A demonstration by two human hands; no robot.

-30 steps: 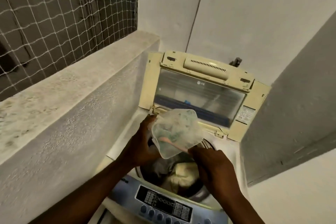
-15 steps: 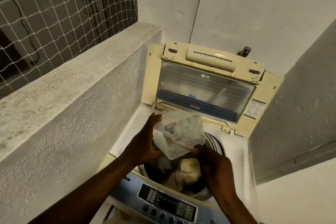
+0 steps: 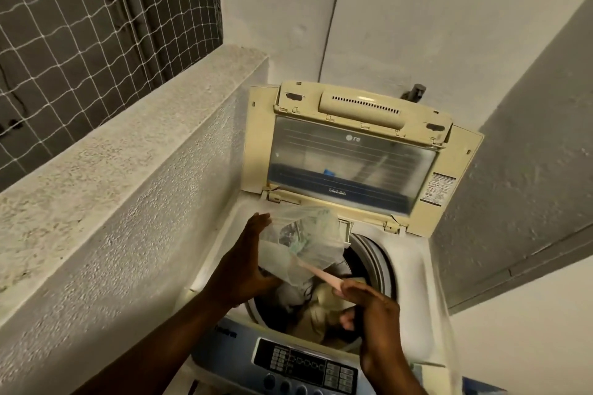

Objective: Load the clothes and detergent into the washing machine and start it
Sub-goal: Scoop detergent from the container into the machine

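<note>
At 10 o'clock a white net (image 3: 80, 26) covers a dark opening, and below it a rough ledge (image 3: 128, 138) runs from 9 o'clock up toward 12. The washer (image 3: 414, 272) stands at 5 o'clock, top-loading, with its cream lid (image 3: 353, 151) raised upright at 1 o'clock against the wall (image 3: 417, 9); a dark tap (image 3: 415, 92) shows just behind the lid's top edge.

The left hand (image 3: 247, 266) comes in from 7 o'clock, fingers spread wide and flat against the left side of a clear tub (image 3: 301, 247), cupping it from below. The tub is tilted, its mouth facing toward 5 o'clock, held over the drum (image 3: 375, 263) at the opening's left rim. Pale green powder, presumably detergent (image 3: 305, 240), shows through its wall.

A pink scoop (image 3: 317, 272) runs from inside the tub down toward 5 o'clock, where the right hand (image 3: 375, 324) pinches its handle between thumb and fingertips. That hand hovers over the drum's right half.

Clothes (image 3: 321, 308) lie in the drum below both hands, beige on top with darker and whitish pieces around it. At 6 o'clock the blue panel (image 3: 305, 365) carries a black display and a row of round buttons. A grey slab (image 3: 529, 154) slants at 3 o'clock.
</note>
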